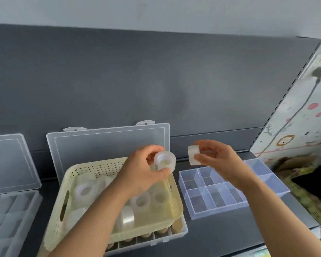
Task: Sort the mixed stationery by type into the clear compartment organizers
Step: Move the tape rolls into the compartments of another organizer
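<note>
Pinching clear tape rolls between thumb and fingers: left hand point(141, 169) one point(164, 160), right hand point(219, 160) another point(193, 154).

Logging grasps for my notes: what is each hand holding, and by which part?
Left hand holds a clear tape roll across its outer rim, thumb below, fingers above. Right hand pinches a white tape roll at its right edge.

No word, brand or number is legible anywhere in frame: the tape roll point(164, 160) at centre shows no readable label, and the patterned panel point(302, 130) at right carries only drawings.
</note>
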`<state>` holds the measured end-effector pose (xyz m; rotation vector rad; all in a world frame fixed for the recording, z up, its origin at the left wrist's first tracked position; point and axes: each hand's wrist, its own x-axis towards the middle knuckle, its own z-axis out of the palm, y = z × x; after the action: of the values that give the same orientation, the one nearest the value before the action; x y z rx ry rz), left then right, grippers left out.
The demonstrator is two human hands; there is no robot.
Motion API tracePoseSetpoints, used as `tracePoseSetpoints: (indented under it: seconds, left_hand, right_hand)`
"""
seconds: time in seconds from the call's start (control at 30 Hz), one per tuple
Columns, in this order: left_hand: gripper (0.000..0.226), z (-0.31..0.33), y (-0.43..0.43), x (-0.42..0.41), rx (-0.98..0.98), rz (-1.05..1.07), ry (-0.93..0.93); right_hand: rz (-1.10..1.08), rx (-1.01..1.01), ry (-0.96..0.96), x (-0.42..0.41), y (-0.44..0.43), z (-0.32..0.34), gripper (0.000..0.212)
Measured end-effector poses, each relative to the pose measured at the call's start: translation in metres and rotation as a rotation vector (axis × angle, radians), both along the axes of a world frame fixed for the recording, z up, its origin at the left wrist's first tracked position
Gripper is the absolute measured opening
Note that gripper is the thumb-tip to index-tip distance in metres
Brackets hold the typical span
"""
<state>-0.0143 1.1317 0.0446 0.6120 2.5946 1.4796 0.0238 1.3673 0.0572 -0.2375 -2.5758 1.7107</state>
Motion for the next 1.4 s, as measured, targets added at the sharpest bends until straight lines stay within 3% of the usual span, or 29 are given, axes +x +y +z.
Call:
tracePoseSetpoints:
  seconds: [0.23,0.4,0.5,1.0,1.2,1.4]
  left_hand:
    - [0.047,-0.027,0.097,-0.007,-0.337,-0.085,-0.043]
    - [0.034,-0.04,0.124,-0.016,-0.596,-0.072,-0.06]
    - [0.038,-0.048,0.133,-0.019,-0.666,-0.063,-0.119]
    - [0.053,-0.06,0.145,-0.008,-0.591,0.097,-0.181]
    - [0.051,-0.059,0.146,-0.005,-0.638,0.091,-0.175]
    - [0.038,-0.056,0.137,-0.006,-0.521,0.191,-0.106]
  right_hand:
    - [0.038,0.006,-0.087,-0.014,0.075,-0.019,0.035]
    - [0.159,-0.006,-0.107,-0.03,0.102,-0.033,0.033]
    - [0.222,-0.061,-0.138,-0.038,0.11,-0.041,0.035]
    - [0.382,-0.133,-0.166,-0.051,0.125,-0.071,0.037]
    - [0.398,-0.118,-0.154,-0.051,0.126,-0.075,0.035]
    - [0.414,-0.054,-0.135,-0.05,0.116,-0.08,0.044]
